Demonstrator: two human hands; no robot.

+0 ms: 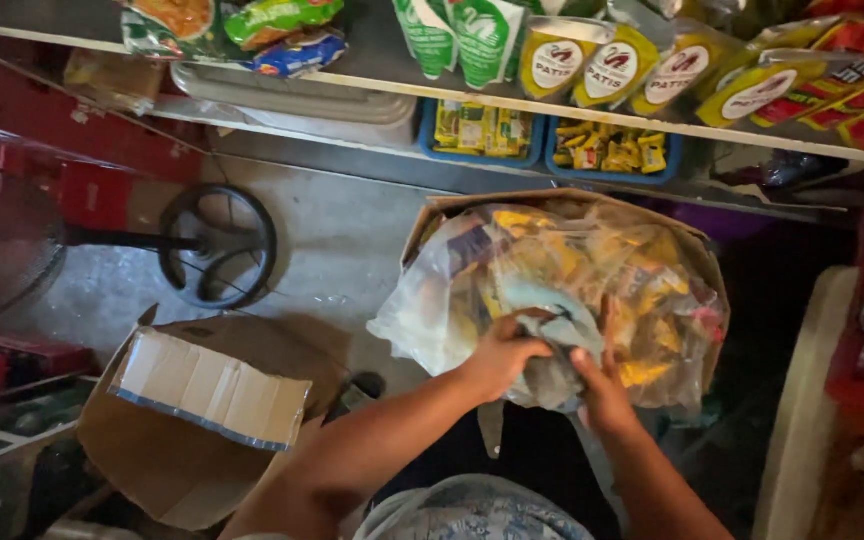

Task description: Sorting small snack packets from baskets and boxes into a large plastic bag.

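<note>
We grip the clear plastic bag [552,290] of yellow packets with both hands: left hand [500,355] and right hand [604,392] closed on its gathered neck, cardboard box [697,250] just beyond.

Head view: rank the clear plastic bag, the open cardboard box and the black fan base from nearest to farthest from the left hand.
1. Clear plastic bag, gripped by the left hand.
2. Open cardboard box, on the floor to the left.
3. Black fan base, farther left and beyond the box.
</note>
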